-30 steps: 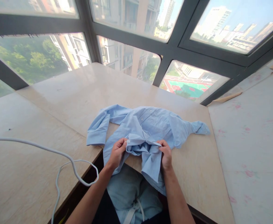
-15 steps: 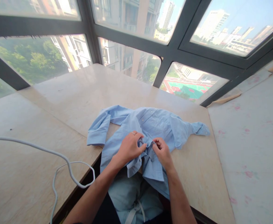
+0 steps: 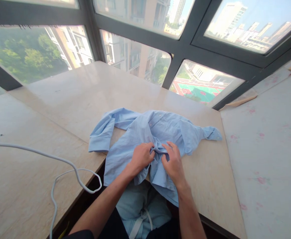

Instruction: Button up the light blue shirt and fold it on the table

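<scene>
Beyond the glass, apartment blocks [image 3: 133, 43] rise beside green trees [image 3: 31, 58], and a green-and-red sports court [image 3: 205, 94] lies far below us in sunlight. Dark grey window frames [image 3: 182, 49] meet in a corner ahead, while a pale wall [image 3: 267, 146] with a faint pink floral pattern closes off our right side. Below the windows runs our broad cream desk [image 3: 61, 109], its marbled top crossed by a seam.

At the desk's near edge, directly before us, lies a light blue shirt [image 3: 170, 127], rumpled, its lower part hanging over the edge. One sleeve bends out to the left and finishes in a flat cuff [image 3: 99, 143]; the other, twisted, points right toward the wall. Pale blue-green cloth [image 3: 132, 196] with a white drawstring [image 3: 137, 225] covers our lap. To the left, a white cable [image 3: 36, 152] crosses the desk and loops out past its edge.

Both our hands meet at the shirt's middle. Our left hand [image 3: 142, 156] has its grip closed, thumb and fingers pinching a twisted fold of the shirt. Just beside it, our right hand [image 3: 173, 162] keeps its grip loose and parted, fingertips at the same bunched cloth. We wear a ring [image 3: 145, 143] on the left hand, and small pale buttons [image 3: 150, 125] dot the shirt front above.
</scene>
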The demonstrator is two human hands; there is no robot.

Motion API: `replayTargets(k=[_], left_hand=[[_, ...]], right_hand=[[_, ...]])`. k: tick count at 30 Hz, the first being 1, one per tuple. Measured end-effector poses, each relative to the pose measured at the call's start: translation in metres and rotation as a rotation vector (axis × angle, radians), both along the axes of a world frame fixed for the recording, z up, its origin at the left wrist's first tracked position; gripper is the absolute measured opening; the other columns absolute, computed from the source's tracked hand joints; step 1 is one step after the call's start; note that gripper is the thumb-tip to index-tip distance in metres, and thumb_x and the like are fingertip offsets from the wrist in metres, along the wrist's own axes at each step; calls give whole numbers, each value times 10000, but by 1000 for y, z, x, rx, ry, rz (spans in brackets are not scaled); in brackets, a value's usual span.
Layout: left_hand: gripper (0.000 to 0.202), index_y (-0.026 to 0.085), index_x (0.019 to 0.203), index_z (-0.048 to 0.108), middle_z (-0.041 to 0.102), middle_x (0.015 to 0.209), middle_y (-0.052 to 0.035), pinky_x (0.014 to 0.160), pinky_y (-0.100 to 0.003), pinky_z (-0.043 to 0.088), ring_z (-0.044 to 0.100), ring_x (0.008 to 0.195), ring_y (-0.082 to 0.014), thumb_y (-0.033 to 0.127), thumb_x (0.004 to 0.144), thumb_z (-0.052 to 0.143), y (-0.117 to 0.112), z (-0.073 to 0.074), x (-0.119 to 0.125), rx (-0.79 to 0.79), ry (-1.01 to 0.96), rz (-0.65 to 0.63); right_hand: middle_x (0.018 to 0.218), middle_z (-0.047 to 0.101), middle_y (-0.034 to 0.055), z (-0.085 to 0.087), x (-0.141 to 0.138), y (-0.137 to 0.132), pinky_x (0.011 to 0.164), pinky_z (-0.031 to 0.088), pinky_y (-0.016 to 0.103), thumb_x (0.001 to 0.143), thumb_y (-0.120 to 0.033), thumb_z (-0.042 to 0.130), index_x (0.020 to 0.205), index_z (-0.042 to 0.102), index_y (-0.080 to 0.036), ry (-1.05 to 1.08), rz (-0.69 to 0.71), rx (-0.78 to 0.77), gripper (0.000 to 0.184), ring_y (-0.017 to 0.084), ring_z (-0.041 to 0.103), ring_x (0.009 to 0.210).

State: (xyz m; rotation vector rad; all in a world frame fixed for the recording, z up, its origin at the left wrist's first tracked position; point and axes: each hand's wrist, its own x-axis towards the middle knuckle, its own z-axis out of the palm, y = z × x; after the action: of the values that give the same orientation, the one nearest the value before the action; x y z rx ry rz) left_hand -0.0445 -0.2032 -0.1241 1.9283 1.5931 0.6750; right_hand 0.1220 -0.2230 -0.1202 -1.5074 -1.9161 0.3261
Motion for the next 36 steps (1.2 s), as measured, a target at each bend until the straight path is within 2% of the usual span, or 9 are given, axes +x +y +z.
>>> replayTargets(k=[3, 6, 8, 14, 22, 25, 30, 33, 36], left_hand=[[183, 178, 895, 714, 701, 784, -45, 720, -285, 440, 625, 742, -195, 140, 796, 564, -1, -6, -4, 25, -147, -32], [174, 172, 840, 719, 693, 723, -15, 684, -258, 443, 607, 674, -155, 146, 798, 552, -3, -10, -11, 26, -332, -73], [175, 173, 840, 725, 704, 724, -12, 680, -253, 451, 618, 673, -149, 160, 804, 553, -4, -13, -13, 21, -410, -82], [162, 177, 869, 742, 747, 816, -44, 747, -279, 488, 664, 755, -172, 196, 816, 591, -8, -21, -10, 55, -497, -83], [101, 165, 844, 682, 692, 758, -13, 685, -248, 476, 611, 694, -139, 201, 803, 598, -10, -19, -8, 17, -537, -88], [128, 163, 881, 640, 656, 759, -8, 671, -248, 467, 583, 685, -135, 268, 808, 630, -13, -15, -8, 30, -528, -44], [134, 171, 871, 641, 675, 786, -17, 693, -253, 480, 590, 699, -139, 288, 806, 636, -19, -13, -5, 55, -546, 101], [164, 172, 904, 681, 713, 819, -30, 717, -263, 496, 619, 717, -149, 299, 816, 626, -21, -15, -3, 58, -566, 138], [164, 167, 871, 708, 725, 789, -31, 705, -260, 500, 630, 699, -151, 292, 812, 619, -21, -17, -3, 65, -571, 143]], right_hand=[[1149, 659, 122, 10, -12, 3, 972, 490, 422, 871, -227, 538, 1163, 677, -208, 10, 102, -68, 324, 263, 607, 1095], [916, 718, 85, 11, -18, 8, 791, 542, 351, 883, -296, 570, 1058, 714, -201, 55, 72, -154, 245, 225, 669, 829], [893, 742, 75, 9, -18, 9, 737, 543, 326, 878, -313, 581, 1023, 725, -211, 89, 57, -191, 229, 217, 688, 776], [879, 770, 69, 1, -17, 3, 737, 551, 336, 829, -287, 583, 1044, 724, -211, 93, -53, -209, 268, 239, 726, 787], [832, 777, 48, 6, -17, 2, 727, 547, 320, 808, -285, 586, 920, 765, -212, 161, -44, -205, 224, 224, 719, 741], [840, 778, 44, 11, -17, 3, 738, 554, 323, 817, -294, 595, 901, 773, -206, 259, -34, -223, 216, 223, 719, 756], [945, 777, 56, 17, -13, 4, 839, 556, 364, 851, -308, 607, 929, 778, -231, 335, 103, -220, 203, 231, 714, 878], [935, 766, 63, 15, -14, 4, 792, 569, 343, 861, -334, 625, 928, 771, -225, 367, 109, -228, 194, 221, 707, 857], [902, 756, 69, 13, -19, 1, 705, 581, 305, 855, -361, 641, 921, 754, -207, 404, 50, -234, 203, 213, 705, 812]])
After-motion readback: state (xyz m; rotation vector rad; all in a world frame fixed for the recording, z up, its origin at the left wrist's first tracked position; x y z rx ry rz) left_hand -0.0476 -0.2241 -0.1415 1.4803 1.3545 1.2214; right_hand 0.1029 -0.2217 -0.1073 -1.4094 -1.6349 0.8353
